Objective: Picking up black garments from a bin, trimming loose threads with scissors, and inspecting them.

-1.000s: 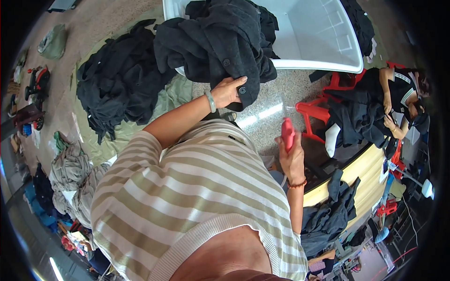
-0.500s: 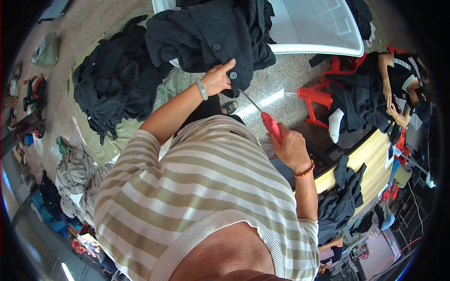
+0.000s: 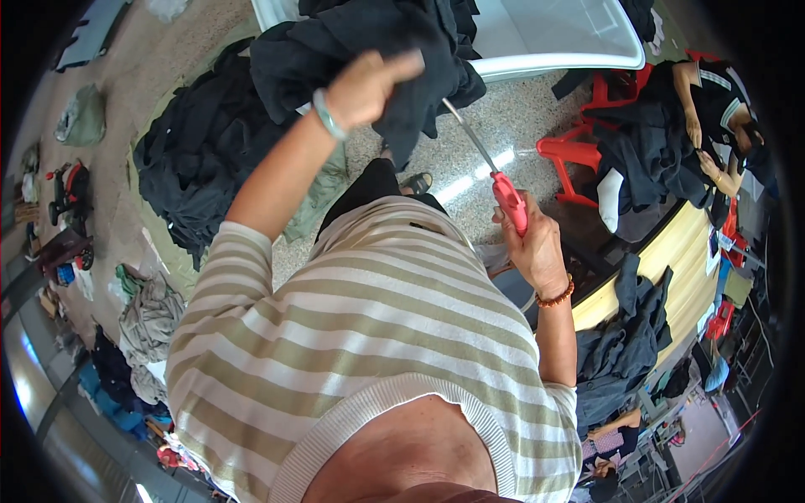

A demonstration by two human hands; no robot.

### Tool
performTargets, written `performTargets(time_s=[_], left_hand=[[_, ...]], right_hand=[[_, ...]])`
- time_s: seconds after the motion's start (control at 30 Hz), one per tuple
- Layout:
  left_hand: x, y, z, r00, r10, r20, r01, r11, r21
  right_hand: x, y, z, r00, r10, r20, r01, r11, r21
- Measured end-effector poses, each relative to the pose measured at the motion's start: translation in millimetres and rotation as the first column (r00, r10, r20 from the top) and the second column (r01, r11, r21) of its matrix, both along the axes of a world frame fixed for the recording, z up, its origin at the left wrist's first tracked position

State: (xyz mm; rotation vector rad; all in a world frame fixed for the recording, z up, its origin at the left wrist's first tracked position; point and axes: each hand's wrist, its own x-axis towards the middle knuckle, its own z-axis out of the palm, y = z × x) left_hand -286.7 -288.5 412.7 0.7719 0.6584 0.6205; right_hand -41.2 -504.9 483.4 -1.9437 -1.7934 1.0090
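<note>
My left hand (image 3: 366,88), smeared by motion, is over a dark garment (image 3: 335,42) draped across the near edge of a white plastic tub (image 3: 553,61). Whether its fingers pinch the cloth cannot be made out. A loose corner of the garment hangs below that hand. Closed around the red handle of a thin tool with a long metal shaft (image 3: 509,201) is my right hand (image 3: 534,243), in front of my body to the right. The tool's shaft points up and left, its tip close to the garment's hanging edge.
A heap of dark garments (image 3: 201,159) lies on a cloth at the left. To the right, a person (image 3: 713,126) sits by red plastic stools (image 3: 574,159) handling dark cloth. More dark clothing (image 3: 620,360) lies beside a pale wooden tabletop (image 3: 679,260).
My left hand has moved up and left from the garment's buttoned edge, and the button there no longer shows. My right hand with the red-handled tool has shifted slightly right.
</note>
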Motion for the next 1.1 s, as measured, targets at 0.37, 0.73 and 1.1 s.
performTargets(time_s=[0.37,0.73,1.1], left_hand=[[57,14,-56,0.859,0.476,-0.189,-0.491,0.871,-0.038],[79,62,-78,0.528,0.572,-0.628,0.815,-0.133,0.565],[56,11,-64,0.893,-0.013,-0.451,0.433,0.303,0.849]], right_hand=[[6,12,-20,0.990,-0.011,0.137,0.011,1.000,0.006],[5,23,-30,0.976,-0.119,0.181,0.115,0.993,0.035],[-3,37,-30,0.925,-0.333,-0.185,0.312,0.941,-0.132]])
